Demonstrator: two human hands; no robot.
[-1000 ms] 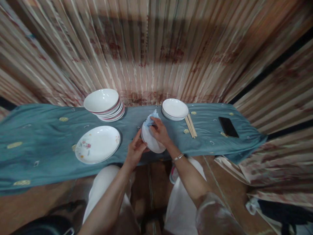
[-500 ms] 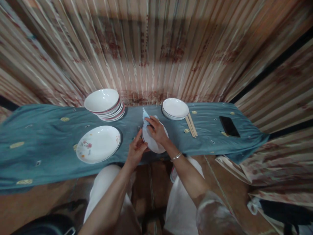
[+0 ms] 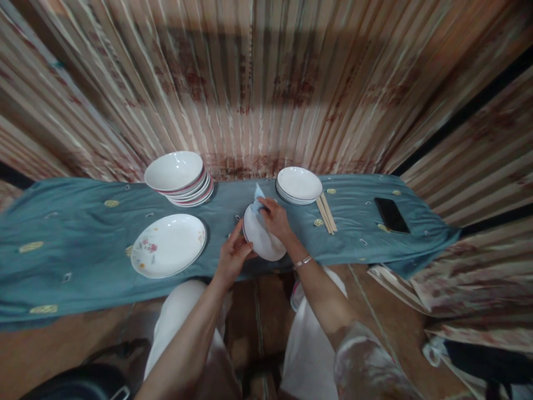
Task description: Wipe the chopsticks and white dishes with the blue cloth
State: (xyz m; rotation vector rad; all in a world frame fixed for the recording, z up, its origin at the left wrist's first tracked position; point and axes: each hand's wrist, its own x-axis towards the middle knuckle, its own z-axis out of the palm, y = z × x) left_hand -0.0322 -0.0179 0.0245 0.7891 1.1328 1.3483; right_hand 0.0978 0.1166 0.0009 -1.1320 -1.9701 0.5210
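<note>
My left hand (image 3: 235, 250) grips the left rim of a small white plate (image 3: 262, 239) with a dark edge, thumb on its upper face. A light blue cloth (image 3: 258, 199) is pinched in my right hand (image 3: 275, 218), pressed against the far part of that plate. The plate is tilted over the front of the table. To the left lies a large oval white plate (image 3: 169, 247) with a floral print. Behind it stands a stack of white bowls (image 3: 175, 172). A stack of small white plates (image 3: 298, 183) sits beyond my right hand.
Wooden chopsticks (image 3: 326, 214) lie beside the small plates. A black phone (image 3: 391, 215) rests farther right. A teal patterned cloth (image 3: 95, 250) covers the narrow table. Pleated curtains (image 3: 266, 83) hang close behind it.
My right hand and the blue cloth have shifted a little to the right across the plate's far part. My left hand keeps its hold on the rim.
</note>
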